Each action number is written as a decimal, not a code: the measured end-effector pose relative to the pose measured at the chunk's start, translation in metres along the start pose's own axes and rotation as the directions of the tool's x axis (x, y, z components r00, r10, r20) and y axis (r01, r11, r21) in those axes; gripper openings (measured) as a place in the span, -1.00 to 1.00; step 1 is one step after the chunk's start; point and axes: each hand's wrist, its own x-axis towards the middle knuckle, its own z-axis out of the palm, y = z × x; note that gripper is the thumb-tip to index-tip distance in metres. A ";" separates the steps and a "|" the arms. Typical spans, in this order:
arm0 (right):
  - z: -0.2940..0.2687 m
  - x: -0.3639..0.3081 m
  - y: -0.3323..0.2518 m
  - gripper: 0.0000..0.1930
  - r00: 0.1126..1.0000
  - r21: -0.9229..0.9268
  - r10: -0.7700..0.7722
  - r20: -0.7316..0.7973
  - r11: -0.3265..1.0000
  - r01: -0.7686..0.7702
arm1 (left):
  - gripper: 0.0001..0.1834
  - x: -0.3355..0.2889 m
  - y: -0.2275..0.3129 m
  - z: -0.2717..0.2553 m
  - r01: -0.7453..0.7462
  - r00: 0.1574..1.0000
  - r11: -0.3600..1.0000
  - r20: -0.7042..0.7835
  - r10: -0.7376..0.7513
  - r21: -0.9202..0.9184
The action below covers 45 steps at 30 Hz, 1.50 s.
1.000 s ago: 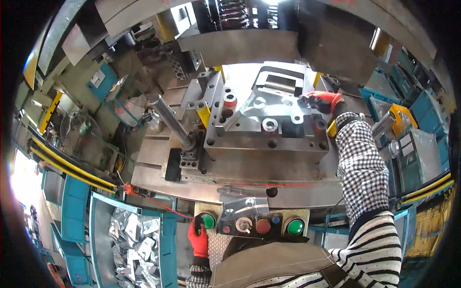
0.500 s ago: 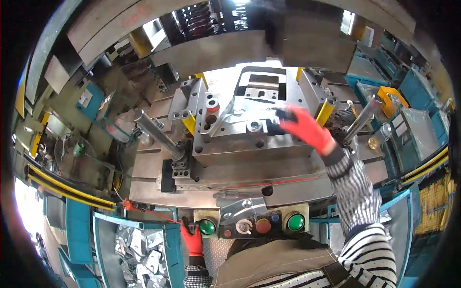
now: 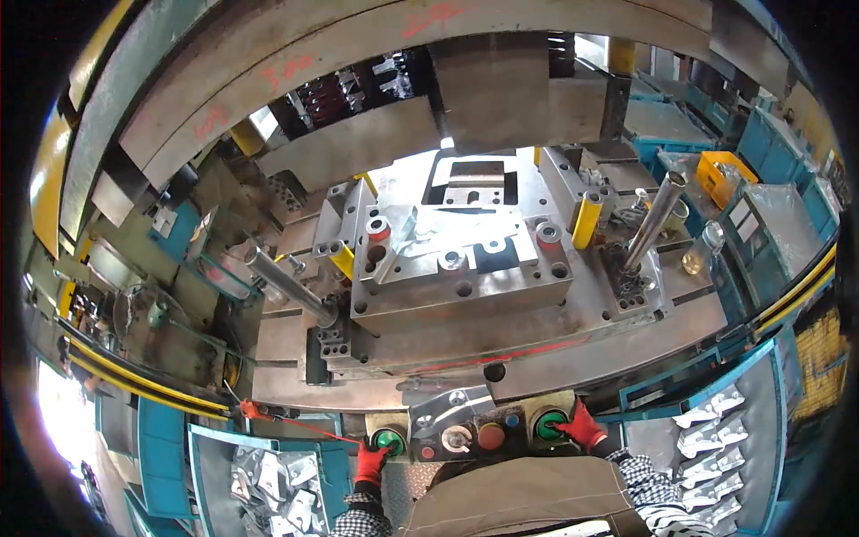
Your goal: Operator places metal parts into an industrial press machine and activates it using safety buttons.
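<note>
My left hand [image 3: 371,462], in a red glove with dark fingertips, rests with outstretched fingers on the left green push button [image 3: 389,440]. On the right green push button [image 3: 550,425] lie the fingers of my right hand [image 3: 583,426], gloved alike; neither hand holds anything. Between the two buttons is a control panel [image 3: 474,437] with a red button and smaller knobs. A bent sheet-metal part [image 3: 452,410] lies at its upper edge. Beyond stands the lower die [image 3: 465,300] of a press, with a shiny flat metal part [image 3: 438,228] on top.
The upper press block [image 3: 488,89] hangs over the die. Steel guide posts [image 3: 291,285] and yellow posts [image 3: 586,221] rise around it. A bin of loose metal parts [image 3: 277,483] stands at left; stacked metal parts [image 3: 711,456] fill a blue-edged bin at right.
My right hand has come down from above the die to the right green button. My left hand has moved onto the left green button. The head view has shifted.
</note>
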 end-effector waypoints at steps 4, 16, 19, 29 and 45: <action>0.005 -0.012 0.051 0.06 0.982 -0.131 0.106 -0.157 0.983 -0.127 | -0.02 0.010 0.014 0.024 0.019 0.996 0.999 0.088 -0.016 -0.035; 0.008 -0.003 0.067 0.10 0.990 -0.248 0.023 -0.139 0.967 -0.057 | -0.02 -0.003 0.022 0.023 0.039 0.998 0.997 -0.056 -0.035 0.069; 0.011 0.000 0.049 0.12 0.996 -0.288 0.009 -0.084 0.957 -0.033 | 0.00 -0.001 0.006 0.009 0.009 0.998 0.995 -0.068 -0.002 0.095; 0.007 -0.007 0.041 0.03 0.997 -0.132 0.009 -0.081 0.991 -0.019 | 0.07 0.002 0.010 0.016 -0.050 0.995 0.998 -0.083 0.052 0.025; -0.008 -0.005 0.077 -0.06 1.000 0.237 0.012 -0.006 0.972 -0.010 | -0.52 0.054 0.278 0.049 -0.504 0.847 0.798 0.373 0.379 0.332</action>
